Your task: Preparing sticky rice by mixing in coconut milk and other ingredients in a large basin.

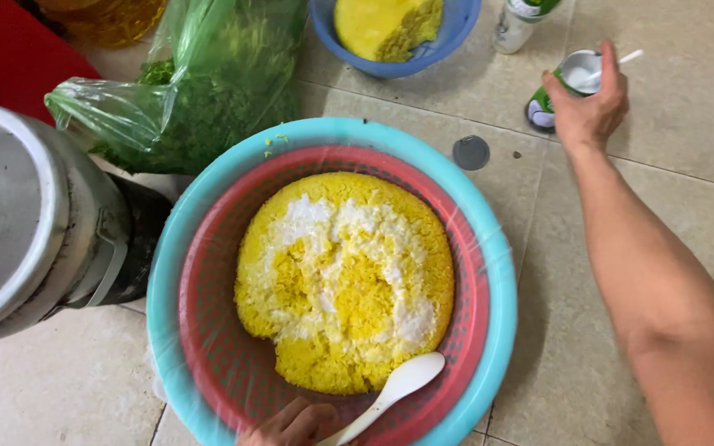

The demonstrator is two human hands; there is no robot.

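A mound of yellow rice (344, 281) streaked with white powder lies in a red strainer basket (208, 347) set inside a light blue basin (497, 272). At the bottom edge my left hand (291, 425) grips a white plastic spoon (394, 388), its bowl resting at the near side of the rice. My right hand (590, 103) reaches to the upper right. It holds a small white spoon (613, 64) dipped in a little green-and-white jar (567, 83) of white powder that stands on the tiled floor.
A large metal pot (26, 223) stands at the left. A clear bag of green herbs (200, 91) lies behind the basin. A blue bowl (456, 33) with more yellow rice sits at the top, beside a white bottle (514, 25). A small round floor drain (471, 153) shows nearby.
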